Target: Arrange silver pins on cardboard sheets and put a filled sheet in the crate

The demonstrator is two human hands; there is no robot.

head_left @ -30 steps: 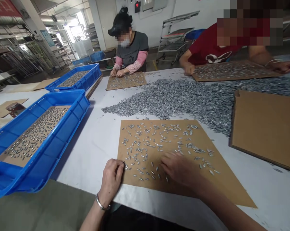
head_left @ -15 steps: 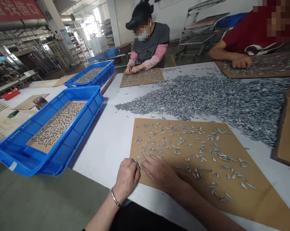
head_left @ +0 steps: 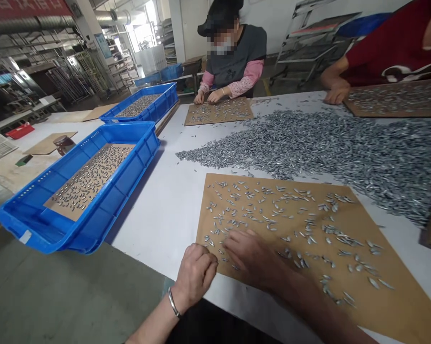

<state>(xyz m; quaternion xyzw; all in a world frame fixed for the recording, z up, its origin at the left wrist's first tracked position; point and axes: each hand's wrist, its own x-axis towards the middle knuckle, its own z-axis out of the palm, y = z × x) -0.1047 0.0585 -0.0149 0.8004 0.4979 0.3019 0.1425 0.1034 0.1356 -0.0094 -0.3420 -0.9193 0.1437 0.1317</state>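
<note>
Notably, at far left, a near blue tray (head_left: 127, 191) is standing beside a far blue tray (head_left: 161, 105), both holding pieces on sheets and neither changing in contents from the earlier frame. Moving right, the left hand (head_left: 195, 272) is staying at the near left corner of a brown sheet (head_left: 390, 289), its fingers curling inward; whether it is gripping a piece cannot be told. Next, the right hand (head_left: 249, 255), which was meeting the left hand half a second ago, is now sitting apart from it, lying low over the sheet with fingers bent; its grasp, too, cannot be determined. Silver pieces (head_left: 342, 238) are lying scattered on the sheet, a few between the two hands, many beyond them and others to the right of the right forearm. Behind the sheet, a co-worker in grey (head_left: 233, 59) is bending over a smaller sheet (head_left: 218, 114). Rightward, a large heap (head_left: 297, 143) is spreading across the table. At far right, a co-worker in red (head_left: 365, 55) is now resting a hand by the left edge of a laden board (head_left: 397, 100), no longer over it.
</note>
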